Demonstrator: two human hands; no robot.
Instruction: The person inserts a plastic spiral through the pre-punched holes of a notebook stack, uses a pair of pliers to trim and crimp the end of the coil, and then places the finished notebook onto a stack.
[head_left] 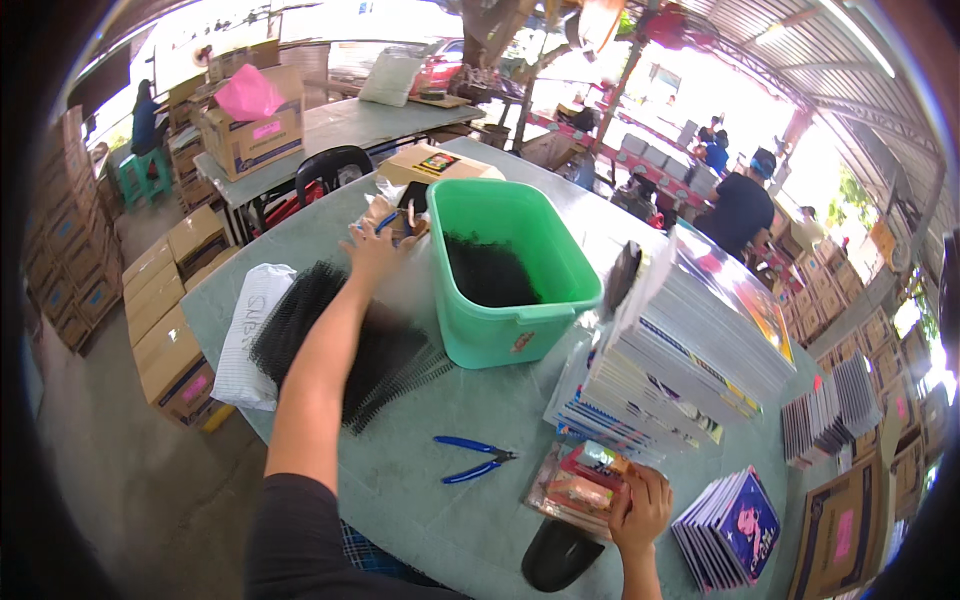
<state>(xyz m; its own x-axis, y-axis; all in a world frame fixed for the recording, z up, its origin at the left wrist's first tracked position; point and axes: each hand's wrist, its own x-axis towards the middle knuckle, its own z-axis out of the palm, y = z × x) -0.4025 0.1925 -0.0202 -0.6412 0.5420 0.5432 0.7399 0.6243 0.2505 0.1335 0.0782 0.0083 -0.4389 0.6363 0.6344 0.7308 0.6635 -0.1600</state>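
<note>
My left hand [375,247] reaches far across the table, fingers spread, touching a clear plastic packet [392,215] next to the green plastic tub [512,270]. Beneath my left forearm lies a pile of black comb binding strips [345,340]. My right hand [640,510] rests near the table's front edge, fingers closed on a small colourful packet [580,485]. The tub holds more black material [490,272].
Blue-handled pliers [475,460] lie on the table in front. A tall slanted stack of booklets [680,360] stands right of the tub, smaller booklet stacks [730,525] further right. Cardboard boxes [170,350] line the floor at left. People stand at the back right.
</note>
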